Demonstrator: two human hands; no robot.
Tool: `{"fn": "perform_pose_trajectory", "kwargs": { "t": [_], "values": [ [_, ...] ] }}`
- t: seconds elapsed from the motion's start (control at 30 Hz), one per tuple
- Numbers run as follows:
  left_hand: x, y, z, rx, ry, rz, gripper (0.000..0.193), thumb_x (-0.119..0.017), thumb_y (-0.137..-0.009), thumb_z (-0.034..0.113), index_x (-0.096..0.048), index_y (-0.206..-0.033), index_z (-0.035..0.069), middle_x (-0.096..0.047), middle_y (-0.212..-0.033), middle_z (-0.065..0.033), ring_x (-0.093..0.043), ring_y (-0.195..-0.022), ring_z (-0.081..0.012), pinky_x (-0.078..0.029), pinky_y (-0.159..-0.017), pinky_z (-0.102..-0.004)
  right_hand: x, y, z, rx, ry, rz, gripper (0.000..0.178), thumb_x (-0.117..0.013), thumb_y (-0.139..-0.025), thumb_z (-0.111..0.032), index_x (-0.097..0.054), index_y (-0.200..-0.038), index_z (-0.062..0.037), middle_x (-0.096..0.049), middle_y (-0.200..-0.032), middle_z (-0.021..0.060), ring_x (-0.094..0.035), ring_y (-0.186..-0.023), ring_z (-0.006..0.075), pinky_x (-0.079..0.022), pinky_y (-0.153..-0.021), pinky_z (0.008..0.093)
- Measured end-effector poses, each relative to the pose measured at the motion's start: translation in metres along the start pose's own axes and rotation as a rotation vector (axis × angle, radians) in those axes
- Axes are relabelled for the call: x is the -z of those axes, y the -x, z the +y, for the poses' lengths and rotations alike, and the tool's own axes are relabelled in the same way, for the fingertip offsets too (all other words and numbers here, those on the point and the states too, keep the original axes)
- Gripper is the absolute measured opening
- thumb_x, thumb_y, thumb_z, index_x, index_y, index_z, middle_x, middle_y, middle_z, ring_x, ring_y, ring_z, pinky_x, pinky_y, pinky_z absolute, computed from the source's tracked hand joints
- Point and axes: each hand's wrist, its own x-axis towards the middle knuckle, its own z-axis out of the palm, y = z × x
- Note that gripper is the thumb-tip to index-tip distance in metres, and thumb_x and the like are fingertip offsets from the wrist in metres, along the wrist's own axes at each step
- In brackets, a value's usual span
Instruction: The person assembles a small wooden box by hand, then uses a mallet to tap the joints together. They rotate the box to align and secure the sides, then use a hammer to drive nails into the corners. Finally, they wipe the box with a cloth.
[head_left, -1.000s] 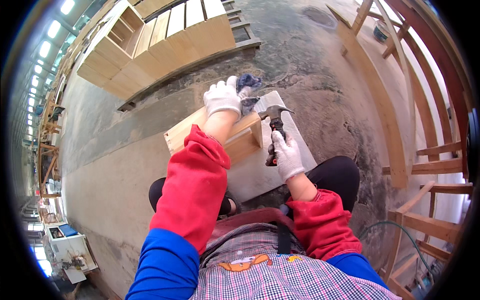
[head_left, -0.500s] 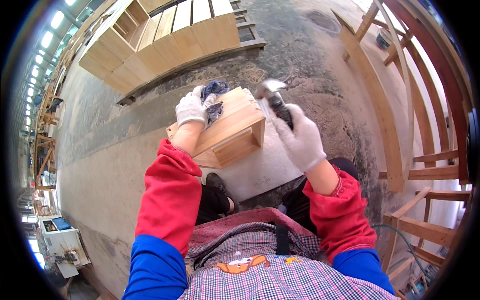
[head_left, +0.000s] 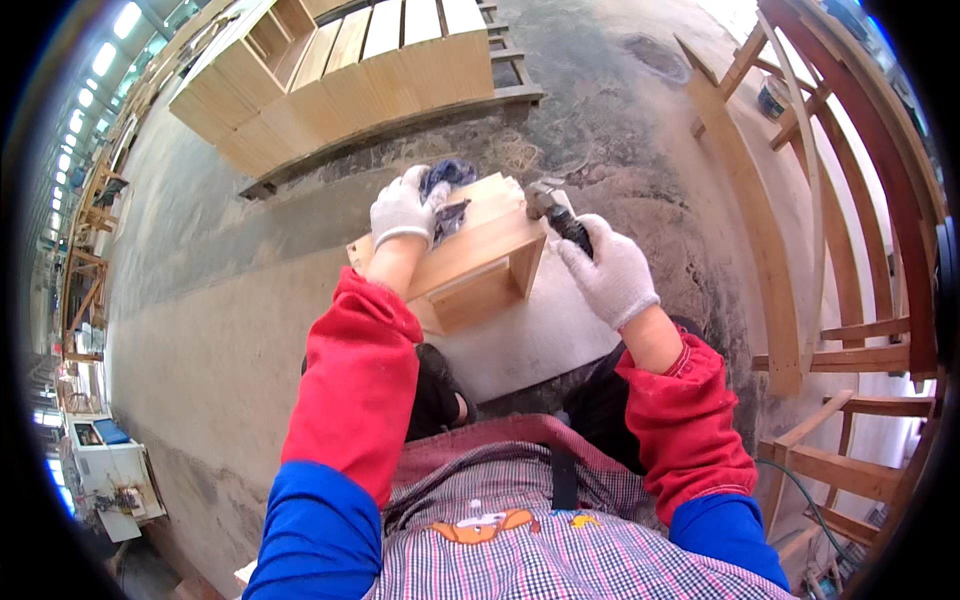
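Observation:
A small pale wooden drawer box (head_left: pixel 480 247) stands tilted in front of me on a white board (head_left: pixel 500 350). My left hand (head_left: pixel 402 210), in a white glove, is closed on a crumpled dark blue cloth (head_left: pixel 450 218) and rests on the box's upper side. In my gloved right hand (head_left: pixel 612 275) is a hammer (head_left: pixel 562 219), gripped by its dark handle. The metal head is at the right end of the box; I cannot tell whether it touches the wood.
Beyond the box, several wooden drawer units (head_left: pixel 360 85) sit on a slatted pallet (head_left: pixel 515 94). A wooden frame (head_left: pixel 755 220) leans along the right, with another slatted wooden stand (head_left: pixel 850 465) nearer me. A white machine (head_left: pixel 108 465) stands far left.
The hammer head has come down toward the right end of the box, and my right hand has tipped with it. My left hand stays on the cloth and box; the whole view has shifted slightly.

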Motion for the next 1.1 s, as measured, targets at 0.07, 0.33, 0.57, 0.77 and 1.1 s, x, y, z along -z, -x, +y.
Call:
{"fn": "perform_pose_trajectory", "kwargs": {
  "t": [0.07, 0.33, 0.57, 0.77, 1.1],
  "values": [
    [0.001, 0.001, -0.003, -0.029, 0.101, 0.044, 0.045, -0.066, -0.088, 0.048, -0.065, -0.120, 0.016, -0.070, -0.109, -0.0162, -0.065, -0.103, -0.0373, -0.050, -0.091, -0.0480, 0.004, 0.002, -0.003, 0.008, -0.018, -0.001, 0.024, -0.063, -0.092, -0.026, -0.060, -0.103, -0.0048, -0.067, -0.085, 0.0229, -0.066, -0.081, 0.0433, -0.051, -0.070, 0.0487],
    [0.051, 0.019, -0.044, 0.092, 0.650, 0.324, 0.040, -0.075, -0.088, 0.030, -0.066, -0.119, 0.006, -0.071, -0.107, -0.0115, -0.067, -0.099, -0.0218, -0.050, -0.091, -0.0339, -0.005, 0.009, -0.005, -0.003, 0.049, 0.001, 0.029, -0.063, -0.094, -0.028, -0.058, -0.111, -0.0054, -0.066, -0.084, 0.0254, -0.065, -0.081, 0.0456, -0.050, -0.069, 0.0491],
    [0.142, 0.149, -0.254, 0.520, 0.582, 0.379, 0.039, -0.071, -0.091, 0.024, -0.062, -0.125, 0.009, -0.069, -0.110, -0.0088, -0.064, -0.102, -0.0190, -0.049, -0.092, -0.0329, -0.020, 0.013, 0.001, 0.051, -0.075, 0.081, 0.024, -0.065, -0.093, -0.025, -0.060, -0.106, -0.0051, -0.064, -0.075, 0.0180, -0.065, -0.069, 0.0340, -0.050, -0.066, 0.0410],
    [0.171, 0.495, -0.403, 1.462, 0.399, 0.072, 0.028, -0.064, -0.093, 0.015, -0.056, -0.119, 0.007, -0.068, -0.078, -0.0121, -0.068, -0.053, -0.0262, -0.049, -0.038, -0.0358, -0.046, 0.031, 0.021, -0.112, -0.270, -0.084, 0.024, -0.064, -0.096, -0.019, -0.062, -0.114, -0.0025, -0.064, -0.100, 0.0072, -0.059, -0.090, 0.0167, -0.049, -0.081, 0.0331],
    [0.169, 0.667, -0.267, 1.571, -0.410, -0.603, 0.070, -0.073, -0.080, 0.036, -0.048, -0.142, 0.014, -0.048, -0.144, -0.0208, -0.054, -0.125, -0.0391, -0.047, -0.102, -0.0558, -0.035, 0.020, 0.034, -0.231, -0.429, 0.069, 0.024, -0.062, -0.100, -0.030, -0.063, -0.112, -0.0094, -0.054, -0.075, -0.0044, -0.046, -0.057, 0.0042, -0.036, -0.047, 0.0211]
  ]
}}
